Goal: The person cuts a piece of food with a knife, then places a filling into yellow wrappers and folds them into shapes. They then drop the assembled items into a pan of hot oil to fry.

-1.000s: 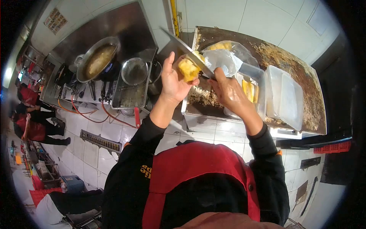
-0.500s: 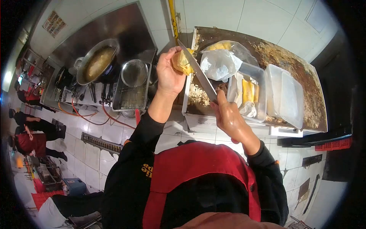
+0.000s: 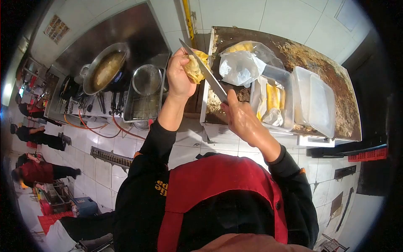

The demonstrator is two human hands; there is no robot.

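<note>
left hand: (image 3: 179, 71) raised over the counter edge, fingers curled around a yellow fruit piece (image 3: 195, 67), gripping it
right hand: (image 3: 239, 117) closed on the handle of a knife (image 3: 205, 71), blade angled up-left and lying against the fruit piece
fruit piece location: in the left hand, above the left end of the work counter (image 3: 319, 63), just beside the plastic bag (image 3: 241, 67)
progress: judged mid-cut/peel; blade is on the piece but it is not yet parted or set down
done: yellow strips (image 3: 273, 96) already lie in the open clear tub (image 3: 285, 80); scraps litter the counter
left: the piece in hand, plus more yellow fruit showing in the bag; how much, can't tell
count hands: 2, both busy
count knives: 1
count clear tubs: 2, one open with strips, one lidded tub (image 3: 315, 101) just to its right
count bags: 1
count strips in tub: at least 2, rest hidden by wrap
stove side: 1 wok (image 3: 105, 67) with pale liquid, 1 empty steel bowl (image 3: 147, 80) sitting over a tray
other people: at least 3 at far left, well apart, small and dim
clothing: black sleeves, red apron (image 3: 218, 189)
</note>
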